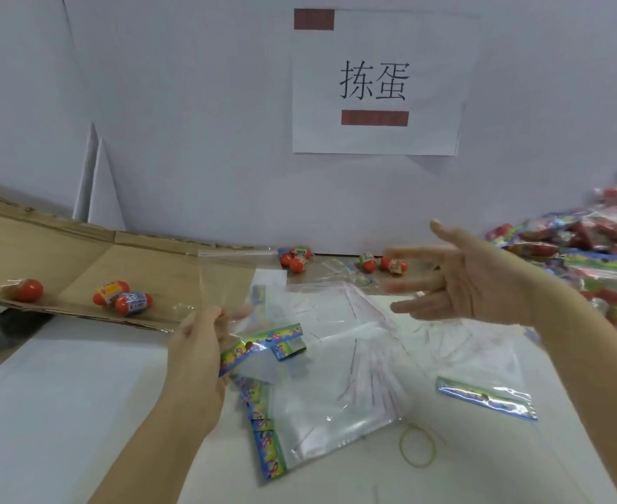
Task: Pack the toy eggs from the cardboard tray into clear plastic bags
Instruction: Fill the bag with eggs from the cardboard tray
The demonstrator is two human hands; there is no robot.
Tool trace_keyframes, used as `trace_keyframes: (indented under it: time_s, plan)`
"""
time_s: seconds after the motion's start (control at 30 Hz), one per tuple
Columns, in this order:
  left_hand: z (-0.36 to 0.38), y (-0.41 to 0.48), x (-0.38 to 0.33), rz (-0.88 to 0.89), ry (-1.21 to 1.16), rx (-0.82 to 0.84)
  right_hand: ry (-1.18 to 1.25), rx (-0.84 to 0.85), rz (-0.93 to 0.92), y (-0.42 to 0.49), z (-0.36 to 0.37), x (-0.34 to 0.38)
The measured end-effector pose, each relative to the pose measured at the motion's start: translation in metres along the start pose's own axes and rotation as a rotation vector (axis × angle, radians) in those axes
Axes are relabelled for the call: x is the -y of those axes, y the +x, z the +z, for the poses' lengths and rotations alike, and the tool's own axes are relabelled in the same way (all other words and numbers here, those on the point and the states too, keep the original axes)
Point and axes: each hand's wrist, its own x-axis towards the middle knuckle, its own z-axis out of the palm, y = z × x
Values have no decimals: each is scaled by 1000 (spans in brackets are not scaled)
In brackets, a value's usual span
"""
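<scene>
Three toy eggs [132, 304] on cardboard tray [147, 263]. Just right of tray: left hand [198, 343], grip pinching a clear bag [227, 278] held upright. Farther right of tray: right hand [470, 278], grip spread wide, holding nothing.

Only the person's two arms show. The left forearm [154, 449] and the right forearm [591, 376] are bare along all their visible length, slim and smooth, uncovered down to the wrists. The left hand [198, 343] and the right hand [470, 281] are bare too. The right thumb [452, 236] ends in a short, pale, rounded nail [436, 223]. The fingers of the right hand are blurred, so their nails cannot be made out.
</scene>
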Motion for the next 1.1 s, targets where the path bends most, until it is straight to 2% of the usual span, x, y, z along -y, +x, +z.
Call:
trace_keyframes:
  time_s: [0.03,0.07,0.1,0.13,0.17,0.2,0.23,0.27,0.33,0.4,0.5,0.6,0.73,0.97,1.03,1.1]
  plan:
    - [1,-2,0,22,13,7,-77,9,68,-4,-1,0]
    - [3,-5,0,44,17,24,-21,-157,345,8,-6,-3]
    - [4,-7,0,69,23,46,-54,-369,427,21,-13,-2]
    - [5,-8,0,96,31,54,70,-501,347,25,-16,-1]
    - [6,-10,0,119,25,63,370,-465,116,20,-15,15]
    - [7,-12,-2,131,7,82,708,-410,-36,16,-10,25]
    - [8,-14,-2,140,-11,108,970,-432,-122,23,-5,29]
    - [9,-17,-1,144,-27,141,1012,-459,-113,30,4,37]
    - [11,-21,-1,130,-56,202,832,-418,-48,49,36,49]
    - [11,-22,-1,125,-46,252,871,-318,-73,64,60,53]
    - [4,-16,0,105,10,365,985,-393,-152,71,74,54]
    - [-2,-10,1,-36,84,480,895,-378,-164,73,77,54]
    - [4,-10,7,-54,51,409,746,-350,-136,71,82,57]
    - [8,-5,15,-40,2,261,740,-392,-120,83,89,53]
    - [6,-4,14,-40,-25,226,754,-426,-126,89,80,52]
    - [4,-2,15,-50,-38,190,637,-511,-81,102,66,48]
